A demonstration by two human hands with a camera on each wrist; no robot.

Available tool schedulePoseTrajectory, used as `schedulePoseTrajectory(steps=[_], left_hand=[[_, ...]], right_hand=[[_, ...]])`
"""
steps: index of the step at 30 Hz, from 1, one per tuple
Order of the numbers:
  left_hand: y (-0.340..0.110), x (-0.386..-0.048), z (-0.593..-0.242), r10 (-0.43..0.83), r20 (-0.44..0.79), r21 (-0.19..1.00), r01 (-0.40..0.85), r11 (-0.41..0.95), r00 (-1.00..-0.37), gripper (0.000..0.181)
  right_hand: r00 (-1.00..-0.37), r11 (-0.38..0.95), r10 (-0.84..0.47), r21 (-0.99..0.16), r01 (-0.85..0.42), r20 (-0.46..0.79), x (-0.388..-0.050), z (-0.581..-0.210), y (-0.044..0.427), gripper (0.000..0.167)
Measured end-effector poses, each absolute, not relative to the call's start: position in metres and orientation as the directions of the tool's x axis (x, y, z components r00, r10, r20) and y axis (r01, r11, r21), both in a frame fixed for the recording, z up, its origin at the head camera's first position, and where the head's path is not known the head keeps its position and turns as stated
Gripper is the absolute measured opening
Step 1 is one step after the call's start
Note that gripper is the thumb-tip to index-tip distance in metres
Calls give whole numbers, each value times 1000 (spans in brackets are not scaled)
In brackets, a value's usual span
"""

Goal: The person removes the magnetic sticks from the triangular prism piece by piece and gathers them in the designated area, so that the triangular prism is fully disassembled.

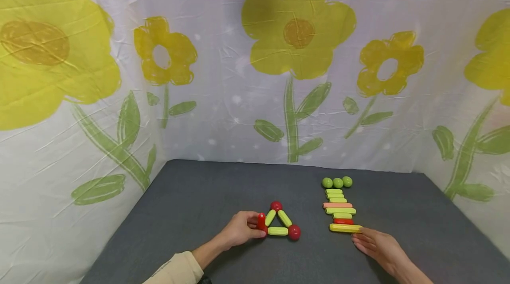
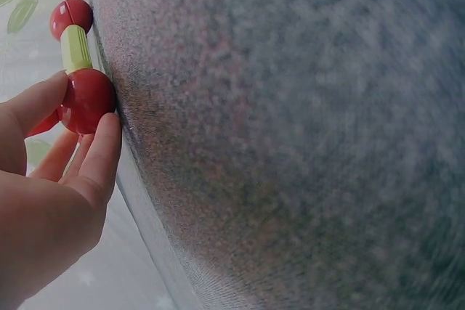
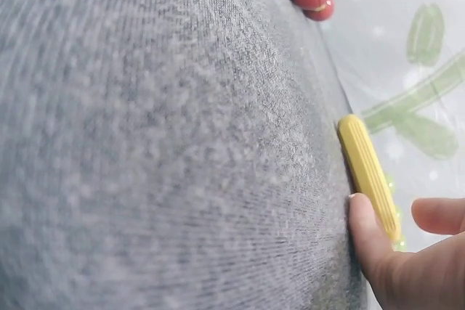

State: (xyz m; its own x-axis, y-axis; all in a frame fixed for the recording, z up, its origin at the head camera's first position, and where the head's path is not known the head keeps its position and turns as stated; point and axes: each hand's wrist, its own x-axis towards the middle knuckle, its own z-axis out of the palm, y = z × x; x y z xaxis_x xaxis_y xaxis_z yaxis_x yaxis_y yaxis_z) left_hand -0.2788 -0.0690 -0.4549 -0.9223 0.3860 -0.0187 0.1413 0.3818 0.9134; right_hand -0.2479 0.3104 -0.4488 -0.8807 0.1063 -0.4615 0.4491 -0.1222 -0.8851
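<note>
Sleeve (image 1: 175, 270), cream and nearest, leads to the left hand (image 1: 241, 230), whose fingers grip the near-left red ball (image 2: 89, 103) of a triangle and close about a red rod (image 1: 261, 220) standing upright at that ball. Level with it, the right hand (image 1: 382, 248) touches the right end of a yellow rod (image 1: 345, 228); its fingers look fairly straight, thumb and forefinger parted (the rest are partly hidden)

The triangle lies flat on the tabletop (image 1: 191, 200): three pale green rods (image 1: 277, 231) run between the held ball, a near-right red ball (image 1: 294, 232) and a far red ball (image 1: 276, 206). That base looks finished; the upward part seems only begun, one upright in place and none on the other two balls. How firmly the upright is seated I cannot tell

Beyond the yellow rod, unused parts lie in a column: a short red rod (image 1: 342, 221), five green rods (image 1: 340, 211) with a salmon rod (image 1: 337, 205) among them, then three green balls (image 1: 338, 182). Farthest back hangs a flower-printed cloth (image 1: 223, 120)
</note>
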Motion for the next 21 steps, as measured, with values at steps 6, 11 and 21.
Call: schedulePoseTrajectory(steps=[6,11,21], left_hand=[[-69,-280,-455,387,-31,910,134,393,-922,43],[-70,-281,-456,388,-29,906,140,399,-921,43],[-70,-279,-455,396,-10,904,161,396,-918,42]], right_hand=[[-887,-111,93,-890,442,-452,-248,-449,310,64],[-893,-114,82,-894,433,-443,-247,-450,310,69],[-856,-95,156,-870,483,-492,-243,-444,307,86]])
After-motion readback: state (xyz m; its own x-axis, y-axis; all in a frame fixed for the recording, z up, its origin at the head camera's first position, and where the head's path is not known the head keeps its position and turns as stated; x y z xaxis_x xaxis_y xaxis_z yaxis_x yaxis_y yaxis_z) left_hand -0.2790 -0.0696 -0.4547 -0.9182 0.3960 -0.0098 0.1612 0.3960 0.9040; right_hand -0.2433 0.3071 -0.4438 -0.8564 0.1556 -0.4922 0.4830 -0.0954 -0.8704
